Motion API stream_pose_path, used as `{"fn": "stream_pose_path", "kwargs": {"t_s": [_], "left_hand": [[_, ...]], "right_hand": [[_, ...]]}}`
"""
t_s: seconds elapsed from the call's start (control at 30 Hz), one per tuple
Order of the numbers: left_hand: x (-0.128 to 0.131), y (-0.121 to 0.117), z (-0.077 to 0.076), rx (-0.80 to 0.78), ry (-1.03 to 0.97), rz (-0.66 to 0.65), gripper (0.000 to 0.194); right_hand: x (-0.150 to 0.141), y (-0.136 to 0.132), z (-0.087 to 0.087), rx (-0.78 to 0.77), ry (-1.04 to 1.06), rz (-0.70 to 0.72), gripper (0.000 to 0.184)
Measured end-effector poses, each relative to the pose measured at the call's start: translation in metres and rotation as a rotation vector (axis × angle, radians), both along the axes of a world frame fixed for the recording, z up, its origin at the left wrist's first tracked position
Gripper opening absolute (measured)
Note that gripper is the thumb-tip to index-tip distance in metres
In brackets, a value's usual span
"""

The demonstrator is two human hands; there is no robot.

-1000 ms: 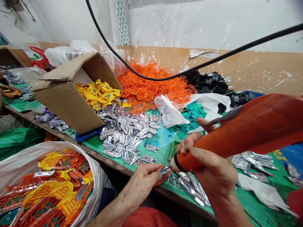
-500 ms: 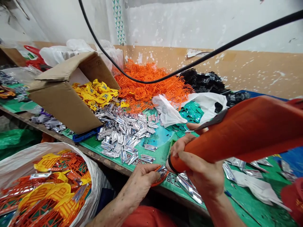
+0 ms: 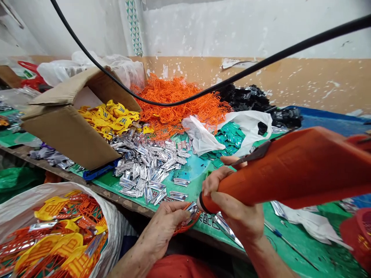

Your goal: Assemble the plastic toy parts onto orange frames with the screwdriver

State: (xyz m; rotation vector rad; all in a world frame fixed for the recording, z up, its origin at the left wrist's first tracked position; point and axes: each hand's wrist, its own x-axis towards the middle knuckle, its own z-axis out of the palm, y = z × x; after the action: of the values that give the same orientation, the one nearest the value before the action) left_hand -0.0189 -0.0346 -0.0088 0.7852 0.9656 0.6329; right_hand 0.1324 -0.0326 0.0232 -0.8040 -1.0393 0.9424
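Note:
My left hand pinches an orange plastic part with a shiny silver piece on top, at the table's front edge. My right hand is wrapped round the narrow front end of an orange power tool that looks like an electric screwdriver, with a grey lever and a black ring near its pale tip. That tip meets the part beside my left fingertips, and the exact contact is hidden. Loose silver pieces lie just beyond my left hand, and others under my right.
At the lower left stands a white sack of orange and yellow parts. Behind are a cardboard box with yellow parts, an orange heap, green pieces in a white bag, and black parts. A black cable hangs across; a thin rod lies right.
The view has turned slightly, so most things sit a little further left. Both hands keep their grips, and the tool's tip stays against the orange part.

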Motion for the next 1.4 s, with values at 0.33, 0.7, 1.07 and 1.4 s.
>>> {"fn": "stream_pose_path", "kwargs": {"t_s": [0.33, 0.7, 1.07, 1.4], "left_hand": [[-0.012, 0.009, -0.001, -0.015, 0.004, 0.053, 0.029], [-0.013, 0.012, -0.012, -0.013, 0.045, 0.097, 0.032], [-0.007, 0.013, -0.012, -0.044, 0.061, 0.123, 0.034], [-0.003, 0.015, -0.011, -0.037, 0.073, 0.167, 0.041]], "right_hand": [[0.034, 0.025, 0.021, 0.028, 0.132, -0.208, 0.028], [0.041, 0.041, -0.029, -0.090, 0.053, -0.172, 0.014], [0.038, 0.045, -0.036, -0.119, -0.015, -0.201, 0.008], [0.037, 0.043, -0.036, -0.116, -0.027, -0.192, 0.008]]}}
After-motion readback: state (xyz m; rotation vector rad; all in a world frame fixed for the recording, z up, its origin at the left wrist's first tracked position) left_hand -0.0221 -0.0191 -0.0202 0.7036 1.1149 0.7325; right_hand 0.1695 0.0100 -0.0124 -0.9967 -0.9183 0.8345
